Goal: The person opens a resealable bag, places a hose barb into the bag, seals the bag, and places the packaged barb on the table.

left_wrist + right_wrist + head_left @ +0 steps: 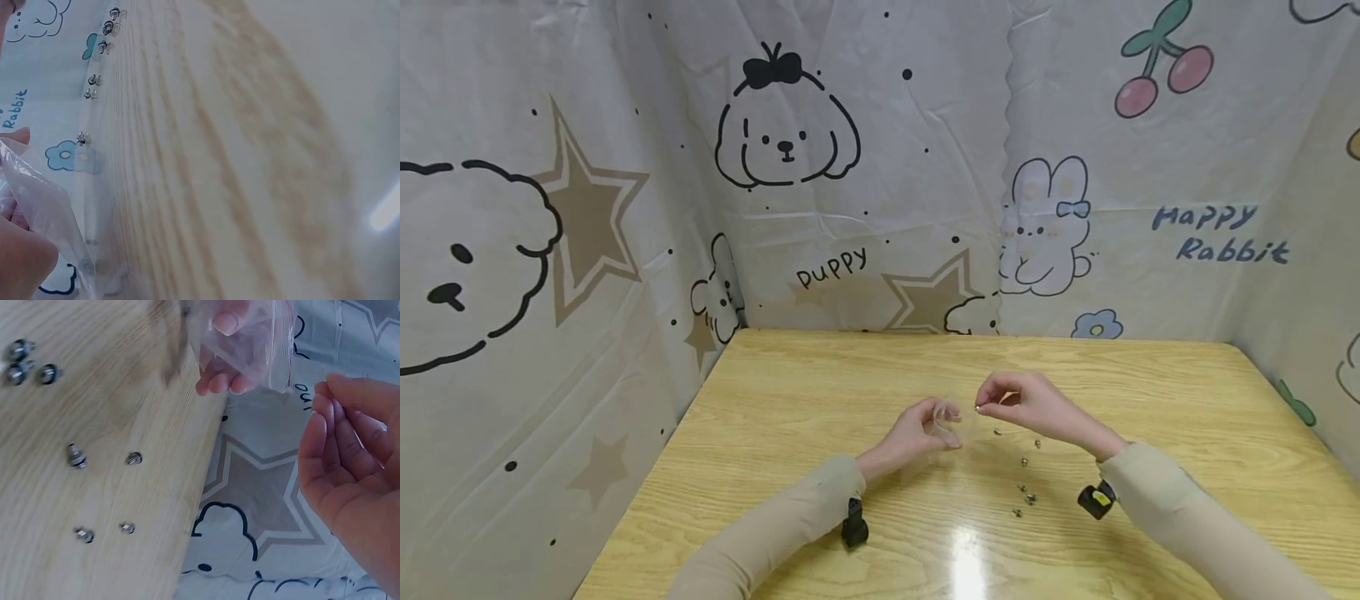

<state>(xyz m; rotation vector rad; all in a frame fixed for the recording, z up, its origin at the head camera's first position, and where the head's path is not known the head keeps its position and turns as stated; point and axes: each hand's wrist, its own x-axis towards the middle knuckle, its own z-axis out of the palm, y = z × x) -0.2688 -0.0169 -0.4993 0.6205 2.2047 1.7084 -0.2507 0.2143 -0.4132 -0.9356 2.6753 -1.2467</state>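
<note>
A clear plastic zip bag (250,350) is held in my left hand (917,429), thumb on one side and fingers on the other. In the left wrist view the bag (40,200) partly covers that hand. My right hand (1033,404) is just right of the bag, above the table, thumb and index fingertips pinched together. A tiny shiny screw (977,408) shows at those fingertips; in the right wrist view the fingers hide it. Several small metal screws (76,456) with washers lie scattered on the table below the right hand.
The light wood-grain table (775,383) is backed by a pale printed curtain (925,167), which also hangs at both sides. A black wrist camera (854,525) sits on the left cuff and another black camera (1096,500) on the right. Glare shows near the table's front.
</note>
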